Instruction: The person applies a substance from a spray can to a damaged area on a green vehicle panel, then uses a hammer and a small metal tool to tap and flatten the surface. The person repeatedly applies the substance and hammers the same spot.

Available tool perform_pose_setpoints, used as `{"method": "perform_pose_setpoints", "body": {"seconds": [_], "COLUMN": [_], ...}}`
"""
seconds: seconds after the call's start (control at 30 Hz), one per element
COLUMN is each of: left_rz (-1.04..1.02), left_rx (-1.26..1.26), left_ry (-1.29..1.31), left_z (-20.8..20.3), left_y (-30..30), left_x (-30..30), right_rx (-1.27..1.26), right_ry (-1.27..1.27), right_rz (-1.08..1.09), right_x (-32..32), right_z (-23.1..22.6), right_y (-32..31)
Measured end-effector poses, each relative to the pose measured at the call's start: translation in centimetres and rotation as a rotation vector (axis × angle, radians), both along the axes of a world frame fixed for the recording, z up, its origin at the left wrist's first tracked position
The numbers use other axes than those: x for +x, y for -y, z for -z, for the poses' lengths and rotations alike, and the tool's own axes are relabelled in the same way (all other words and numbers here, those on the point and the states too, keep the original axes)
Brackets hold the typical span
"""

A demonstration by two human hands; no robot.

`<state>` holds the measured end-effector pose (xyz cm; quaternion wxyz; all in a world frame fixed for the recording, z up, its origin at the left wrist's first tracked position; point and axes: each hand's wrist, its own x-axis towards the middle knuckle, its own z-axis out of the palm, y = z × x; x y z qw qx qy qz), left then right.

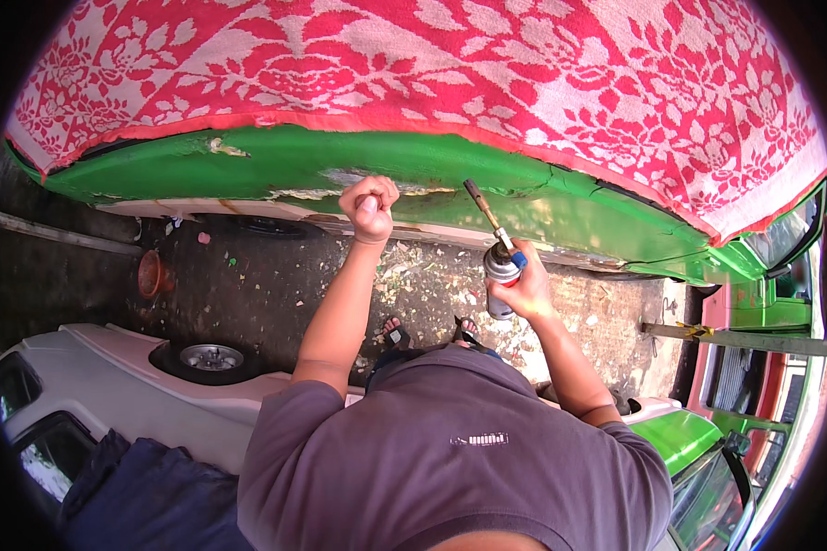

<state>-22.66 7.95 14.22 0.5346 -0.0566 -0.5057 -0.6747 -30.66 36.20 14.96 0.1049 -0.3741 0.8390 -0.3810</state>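
My right hand (529, 290) is wrapped round a gas blowtorch (502, 266), a canister with a blue knob and a long metal nozzle. The nozzle points up and left toward the green car body panel (276, 158); I can make out no flame. In front of the same panel, my left hand (369, 208) is closed in a fist with the thumb on top. What it holds, if anything, is hidden. Just beyond this fist, a whitish patch of peeling paint (347, 177) shows on the panel, with ragged cracked edges running to the right.
A red and pale flowered blanket (413, 69) covers the car's top. Paint flakes litter the ground (423, 275) around my sandalled feet. An orange pot (152, 274) stands at the left. Close behind me are a pale car (124, 372) and a green vehicle (675, 436).
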Motion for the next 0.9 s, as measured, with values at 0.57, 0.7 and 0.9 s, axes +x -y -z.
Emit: {"method": "perform_pose_setpoints", "body": {"seconds": [0.57,0.7,0.9], "left_rz": [-0.255,-0.181,-0.175], "left_rx": [-0.036,0.024,-0.019], "left_ry": [-0.016,-0.003,0.041], "left_z": [1.2,-1.2,-2.2], "left_y": [-1.6,-1.0,-1.1], "left_x": [-0.9,-1.7,-0.9], "right_rx": [-0.03,-0.062,-0.048], "right_ry": [0.045,0.006,0.037], "right_rz": [0.01,0.026,0.034], "right_x": [1.3,0.7,0.8], "right_z": [0.7,0.4,0.5], "right_y": [-0.8,-0.6,-0.8]}}
